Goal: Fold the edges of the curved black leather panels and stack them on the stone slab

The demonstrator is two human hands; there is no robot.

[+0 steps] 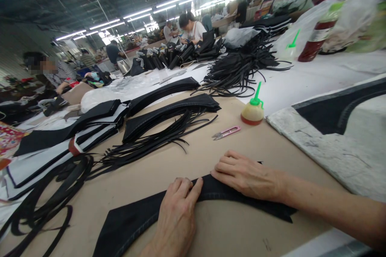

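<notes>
A curved black fabric piece lies on the brown table covering. My left hand rests on its middle, fingers bent over its upper edge; whether they grip it is hidden. My right hand lies across the piece a little farther right, fingers close together and fingertips at the upper edge. A short gap of black fabric shows between the hands. Beyond them are pink thread snips and a squat bottle with a green spout and amber liquid.
Stacked curved black pieces and loose black strips lie ahead to the left. A white slab borders the right side. Farther back stand a red bottle and a strip pile. Other people sit at tables beyond.
</notes>
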